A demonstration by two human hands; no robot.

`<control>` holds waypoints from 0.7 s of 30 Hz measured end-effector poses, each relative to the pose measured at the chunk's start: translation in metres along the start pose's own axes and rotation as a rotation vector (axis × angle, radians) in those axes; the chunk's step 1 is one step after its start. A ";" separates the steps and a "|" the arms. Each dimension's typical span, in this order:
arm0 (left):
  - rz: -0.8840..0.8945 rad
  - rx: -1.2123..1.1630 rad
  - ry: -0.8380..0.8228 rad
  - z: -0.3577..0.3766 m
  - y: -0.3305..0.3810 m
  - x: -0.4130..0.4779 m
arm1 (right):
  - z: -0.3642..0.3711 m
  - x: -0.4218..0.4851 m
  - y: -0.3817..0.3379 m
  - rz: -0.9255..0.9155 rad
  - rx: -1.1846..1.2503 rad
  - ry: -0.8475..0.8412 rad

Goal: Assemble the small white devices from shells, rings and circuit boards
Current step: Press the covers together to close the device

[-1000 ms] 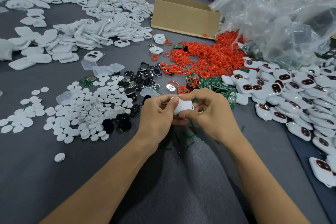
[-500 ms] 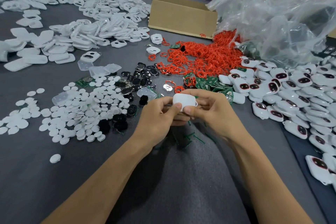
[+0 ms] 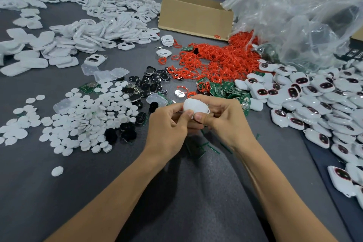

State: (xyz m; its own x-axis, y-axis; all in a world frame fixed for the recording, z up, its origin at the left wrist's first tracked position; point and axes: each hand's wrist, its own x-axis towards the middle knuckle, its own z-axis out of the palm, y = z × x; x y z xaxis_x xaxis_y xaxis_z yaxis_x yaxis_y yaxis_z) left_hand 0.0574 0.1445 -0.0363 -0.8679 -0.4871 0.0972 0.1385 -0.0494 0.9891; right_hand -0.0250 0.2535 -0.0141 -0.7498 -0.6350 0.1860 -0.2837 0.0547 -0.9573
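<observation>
Both hands hold one small white device [image 3: 193, 105] above the grey table, its smooth back facing me. My left hand [image 3: 169, 125] pinches its left side with thumb on the near edge. My right hand [image 3: 224, 118] grips its right side, thumb pressed beside the left thumb. Its underside is hidden. Red rings [image 3: 216, 61] lie heaped beyond the hands, green circuit boards [image 3: 225, 88] just behind my right hand, and white shells [image 3: 94, 31] are piled at the far left.
Finished white devices [image 3: 314, 100] with dark red-rimmed windows crowd the right side. White round discs [image 3: 82, 120] and black parts [image 3: 145, 86] spread at left. A cardboard box [image 3: 194, 15] and a clear plastic bag [image 3: 298, 15] stand at the back.
The device has been turned in my fingers, so its rounded back now faces up more. Both hands stay together at the same spot.
</observation>
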 end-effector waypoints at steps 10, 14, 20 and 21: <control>-0.075 -0.135 -0.091 -0.004 0.010 0.002 | -0.011 -0.004 -0.003 -0.175 -0.468 0.069; -0.109 -0.193 -0.075 -0.007 0.013 0.003 | -0.016 -0.007 -0.007 -0.186 -0.432 -0.063; -0.150 -0.286 -0.033 -0.005 0.015 0.004 | -0.014 -0.008 -0.010 -0.276 -0.522 -0.042; -0.156 -0.295 -0.029 -0.005 0.014 0.004 | -0.014 -0.009 -0.011 -0.280 -0.522 -0.036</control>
State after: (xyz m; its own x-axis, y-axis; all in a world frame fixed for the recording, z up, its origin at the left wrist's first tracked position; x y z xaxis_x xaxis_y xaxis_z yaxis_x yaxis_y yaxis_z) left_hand 0.0583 0.1378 -0.0223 -0.9023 -0.4286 -0.0460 0.1308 -0.3739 0.9182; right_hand -0.0241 0.2695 -0.0022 -0.5856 -0.7052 0.3997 -0.7314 0.2472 -0.6355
